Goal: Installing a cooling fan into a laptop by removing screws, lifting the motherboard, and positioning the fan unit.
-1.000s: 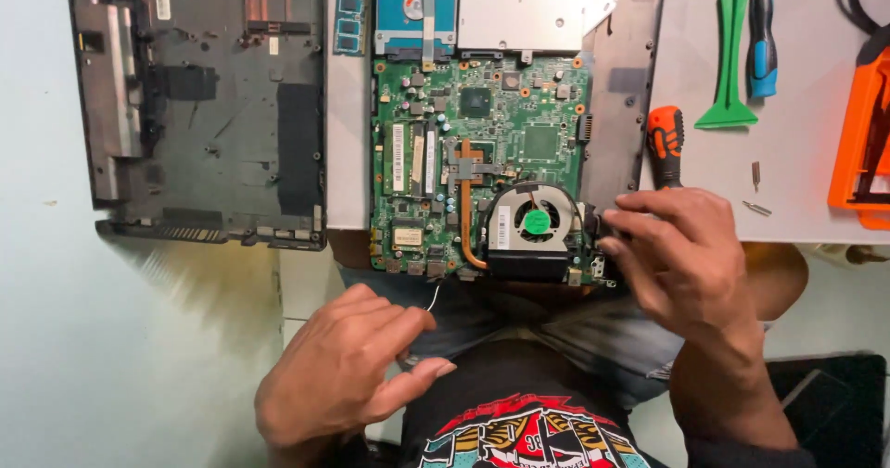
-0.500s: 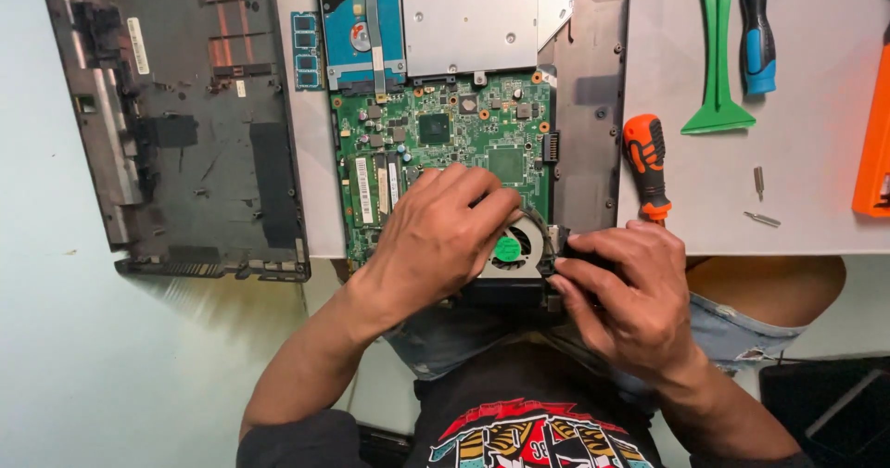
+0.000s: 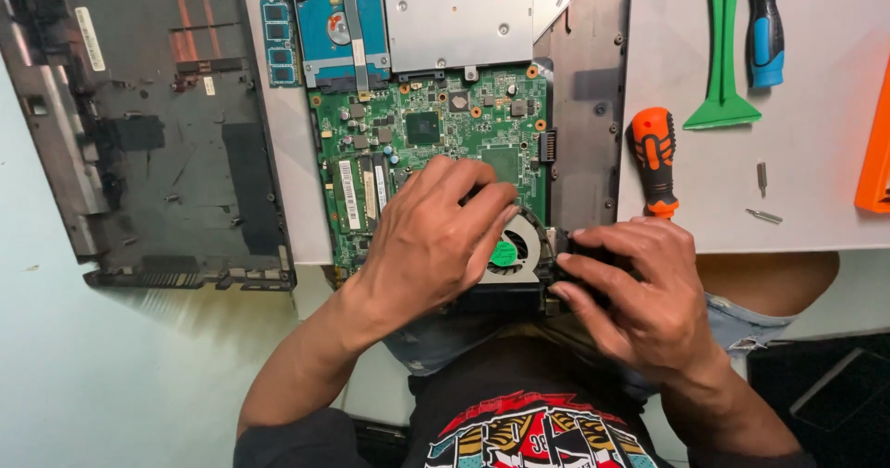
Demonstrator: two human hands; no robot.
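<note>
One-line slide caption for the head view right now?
Left hand on green motherboard beside cooling fan; right hand grips laptop's near corner.

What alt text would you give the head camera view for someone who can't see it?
Two bare hands work at a round cooling fan on a green laptop circuit board: the left hand covers the fan's left side, the right hand grips its right edge. An orange screwdriver lies nearby.

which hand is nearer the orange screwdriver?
Right. The right hand sits just below the orange screwdriver, its knuckles close to the tip. The left hand lies farther off, over the green board by the fan.
</note>
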